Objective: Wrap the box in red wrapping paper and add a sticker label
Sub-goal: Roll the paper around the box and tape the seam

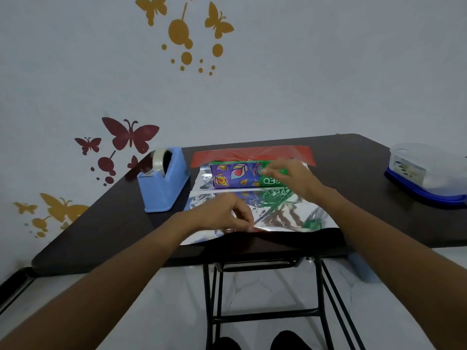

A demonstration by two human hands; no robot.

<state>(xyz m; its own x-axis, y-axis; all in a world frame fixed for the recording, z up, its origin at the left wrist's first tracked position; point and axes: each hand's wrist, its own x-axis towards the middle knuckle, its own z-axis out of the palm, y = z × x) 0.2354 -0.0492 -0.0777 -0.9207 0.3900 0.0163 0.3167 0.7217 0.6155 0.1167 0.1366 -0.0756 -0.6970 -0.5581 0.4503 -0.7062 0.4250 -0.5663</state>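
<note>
A purple and green patterned box (235, 176) lies on a sheet of wrapping paper (290, 213) spread on the dark table, silver side up. The paper's red side shows at its far flap (252, 154) behind the box. My left hand (222, 214) pinches the paper's near edge at the table's front. My right hand (293, 176) rests on the right part of the box, fingers lying over its top and near face.
A blue tape dispenser (163, 184) with a clear tape roll stands left of the paper. A lidded plastic container (427, 170) on a blue base sits at the table's right edge. The dark table (113, 223) stands against a wall with butterfly decals.
</note>
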